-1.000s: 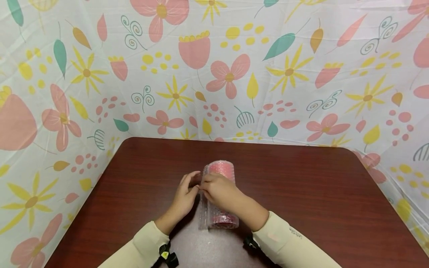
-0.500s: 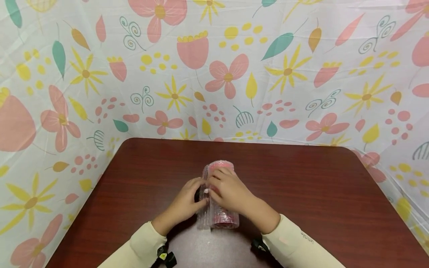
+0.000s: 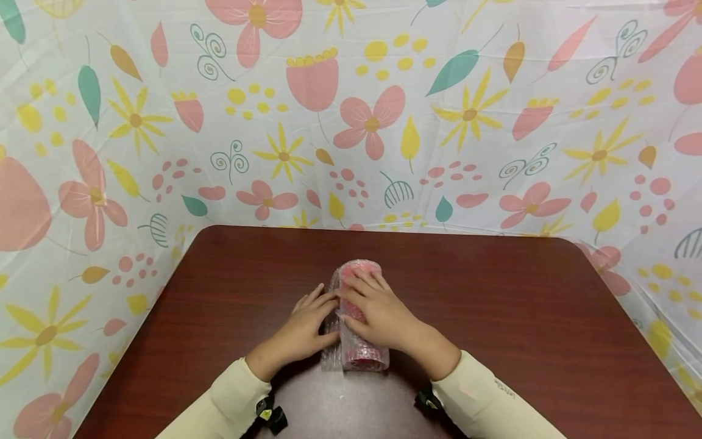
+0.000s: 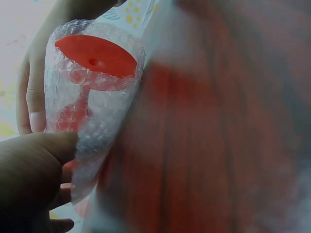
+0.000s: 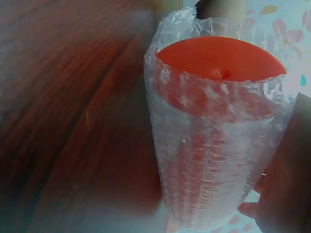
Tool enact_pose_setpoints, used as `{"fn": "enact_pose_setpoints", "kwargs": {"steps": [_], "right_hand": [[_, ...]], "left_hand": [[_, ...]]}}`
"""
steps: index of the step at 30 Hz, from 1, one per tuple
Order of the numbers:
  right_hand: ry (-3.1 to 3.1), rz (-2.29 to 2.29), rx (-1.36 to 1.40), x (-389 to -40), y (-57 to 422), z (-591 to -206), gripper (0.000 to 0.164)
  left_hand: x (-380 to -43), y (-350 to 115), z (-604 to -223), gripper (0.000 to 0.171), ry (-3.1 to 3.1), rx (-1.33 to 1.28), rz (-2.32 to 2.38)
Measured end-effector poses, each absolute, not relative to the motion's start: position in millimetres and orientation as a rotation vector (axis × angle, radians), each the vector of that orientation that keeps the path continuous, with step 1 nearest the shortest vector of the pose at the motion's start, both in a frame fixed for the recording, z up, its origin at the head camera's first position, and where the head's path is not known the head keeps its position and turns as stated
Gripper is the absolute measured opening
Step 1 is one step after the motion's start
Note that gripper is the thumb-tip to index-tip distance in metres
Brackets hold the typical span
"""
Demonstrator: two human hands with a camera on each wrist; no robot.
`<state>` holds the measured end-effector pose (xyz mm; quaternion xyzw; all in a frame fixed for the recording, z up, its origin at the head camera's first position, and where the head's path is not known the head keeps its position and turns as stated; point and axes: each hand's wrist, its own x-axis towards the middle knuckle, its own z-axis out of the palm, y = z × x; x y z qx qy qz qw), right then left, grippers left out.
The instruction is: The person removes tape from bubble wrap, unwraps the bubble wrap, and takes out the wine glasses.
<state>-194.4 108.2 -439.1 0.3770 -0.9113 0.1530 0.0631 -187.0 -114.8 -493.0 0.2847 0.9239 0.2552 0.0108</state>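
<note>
A red object with a round, flat end lies on its side on the table, wrapped in clear bubble wrap. A narrower red stem shows through the wrap in the left wrist view; its exact kind is unclear. My right hand rests on top of the roll, fingers spread and fairly straight. At the roll's left side, my left hand touches the loose flap of wrap with extended fingers and thumb. Its thumb lies against the wrap, and some fingers are hidden behind it.
The dark red-brown wooden table extends around the roll, with rounded far corners. A white curtain with a floral print hangs behind and beside it. A pale glare lies on the table near the front.
My right hand has gone from bunched fingertips at the wrap's left edge to lying spread over the roll. My left fingers have shifted right onto the flap. The roll stays nearly in place.
</note>
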Motion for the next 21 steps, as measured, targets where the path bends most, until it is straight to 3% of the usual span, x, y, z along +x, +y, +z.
{"fn": "enact_pose_setpoints", "kwargs": {"steps": [21], "right_hand": [[-2.732,0.449,1.091,-208,107,-449,0.047]], "left_hand": [[-211,-120,-505,0.076,2.817,0.997,0.765]]}}
